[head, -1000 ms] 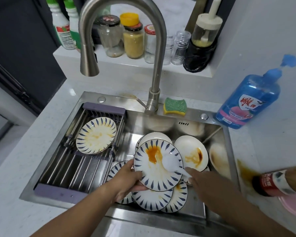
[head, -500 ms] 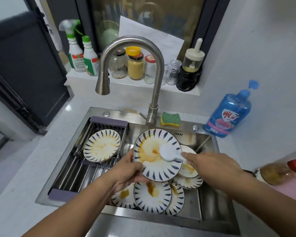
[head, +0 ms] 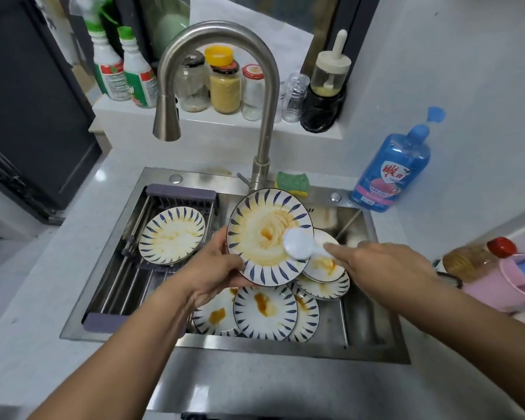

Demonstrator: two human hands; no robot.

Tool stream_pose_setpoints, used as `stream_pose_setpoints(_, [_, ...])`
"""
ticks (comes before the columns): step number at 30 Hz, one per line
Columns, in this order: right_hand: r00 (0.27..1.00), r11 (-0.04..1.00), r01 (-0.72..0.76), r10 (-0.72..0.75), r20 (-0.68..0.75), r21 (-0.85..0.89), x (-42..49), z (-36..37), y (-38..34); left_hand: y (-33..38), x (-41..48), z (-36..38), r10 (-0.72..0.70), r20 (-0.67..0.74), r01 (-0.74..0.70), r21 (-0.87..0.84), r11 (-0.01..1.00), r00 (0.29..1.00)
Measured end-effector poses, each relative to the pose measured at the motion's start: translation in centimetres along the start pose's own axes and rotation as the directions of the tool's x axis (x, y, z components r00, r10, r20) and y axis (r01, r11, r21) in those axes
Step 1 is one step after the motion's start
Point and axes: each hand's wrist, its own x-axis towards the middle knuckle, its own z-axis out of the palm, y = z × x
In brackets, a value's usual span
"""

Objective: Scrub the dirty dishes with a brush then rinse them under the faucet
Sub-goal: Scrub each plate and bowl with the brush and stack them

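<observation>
Centre frame: brush [head: 299, 247] on tilted plate [head: 262, 234].
Handle runs right into curled right grip [head: 385, 265]; left grip [head: 215, 268] pinches plate's left rim.

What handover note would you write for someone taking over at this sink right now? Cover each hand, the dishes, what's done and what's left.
Left hand grips the plate by its lower-left rim, tilted above the sink.
Right hand holds the brush, its head on that plate's face.
Done: the sauce on it is scrubbed into smears. No water runs from the faucet.
Left: finish and rinse it, then do the stained pile below and the stained rack plate on the rack.
</observation>
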Motion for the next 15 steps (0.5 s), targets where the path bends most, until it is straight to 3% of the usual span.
stream_pose_setpoints(3, [0.989, 0.996, -0.061, 0.068, -0.128, 0.062, 1.4, -1.1, 0.0, -0.4, -0.1, 1.0, -0.031, 0.030, 0.031, -0.009, 0.999, 0.999])
stream_pose_setpoints(5, [0.987, 0.990, -0.007, 0.030, -0.155, 0.142, 2.2, -1.7, -1.2, -1.1, 0.1, 1.8, -0.065, 0.050, 0.067, -0.045, 0.997, 0.997])
stream_pose_setpoints(9, [0.988, 0.979, 0.136, -0.122, -0.099, 0.155, 1.7, -1.2, -3.5, -2.0, 0.4, 2.0, -0.093, 0.064, 0.102, -0.153, 0.983, 0.994])
stream_pose_setpoints(15, [0.985, 0.979, 0.171, -0.172, -0.003, 0.114, -0.1, -0.4, -2.6, -2.8, 0.1, 0.6, -0.079, 0.083, 0.098, -0.259, 0.961, 0.993])
